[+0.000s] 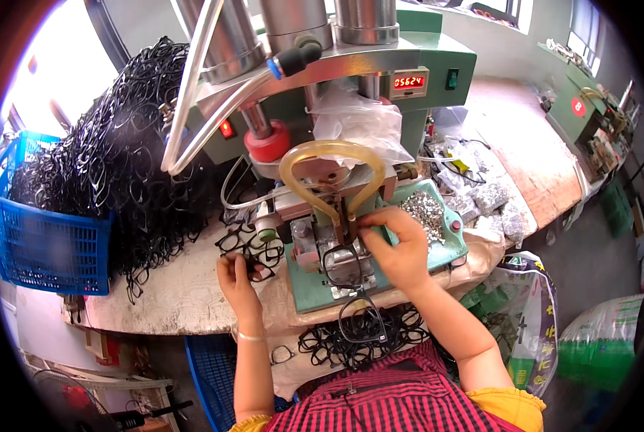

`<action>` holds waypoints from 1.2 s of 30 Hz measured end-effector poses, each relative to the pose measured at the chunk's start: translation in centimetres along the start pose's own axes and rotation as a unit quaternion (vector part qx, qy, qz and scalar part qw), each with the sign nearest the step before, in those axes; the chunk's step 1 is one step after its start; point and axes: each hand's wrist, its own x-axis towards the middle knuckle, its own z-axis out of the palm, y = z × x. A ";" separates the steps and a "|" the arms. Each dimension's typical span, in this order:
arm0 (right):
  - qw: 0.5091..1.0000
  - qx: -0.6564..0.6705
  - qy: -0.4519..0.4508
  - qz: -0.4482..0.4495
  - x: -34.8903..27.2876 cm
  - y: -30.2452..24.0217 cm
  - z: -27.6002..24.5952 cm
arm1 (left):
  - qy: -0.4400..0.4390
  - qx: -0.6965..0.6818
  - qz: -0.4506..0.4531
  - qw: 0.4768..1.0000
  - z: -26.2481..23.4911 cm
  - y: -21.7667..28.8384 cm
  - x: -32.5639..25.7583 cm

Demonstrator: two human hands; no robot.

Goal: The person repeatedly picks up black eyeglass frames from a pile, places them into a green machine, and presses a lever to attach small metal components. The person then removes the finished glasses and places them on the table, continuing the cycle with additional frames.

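At the far left a blue basket (pixel 45 248) spills a heap of black eyeglass frames (pixel 120 158) onto the counter (pixel 171 302). Nearer, the left hand (pixel 237 277) rests on the counter with its grip closed on a black frame front from a small stack (pixel 254 248), apparently the next piece held ready. To its right, another frame (pixel 343 263) sits on the green fixture (pixel 315 288) under the press head (pixel 336 194); its long axis seems to run near to far, one lens hanging toward the person. The right hand (pixel 401 248) pinches narrowly at the frame's far end by the die, seemingly seating it or a small metal part from the tray of silver bits (pixel 426 209). The step looks like loading; next calls for exact seating and fingers clear of the press.
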 end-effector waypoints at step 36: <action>0.907 -0.393 -0.075 -0.130 0.1 10.7 -5.4 | -0.355 0.233 0.440 0.791 8.9 10.9 -6.5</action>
